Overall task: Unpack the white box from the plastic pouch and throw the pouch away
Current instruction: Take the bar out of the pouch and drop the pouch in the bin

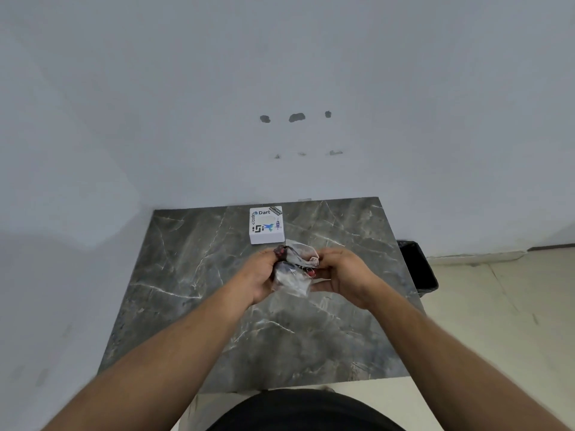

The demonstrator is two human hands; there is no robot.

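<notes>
The white box (266, 225), covered with stickers, lies flat on the grey marble table (186, 275) near its far edge, outside the pouch. Just in front of the box, above the table, both hands hold the clear plastic pouch (294, 269), which is crumpled and has a red strip showing. My left hand (261, 275) grips its left side. My right hand (339, 272) pinches its right side with the fingers curled in. The pouch hangs slightly below the hands.
A black bin (418, 269) stands on the floor off the table's right edge. A white wall runs behind the table, with a few dark holes. Pale floor tiles lie to the right.
</notes>
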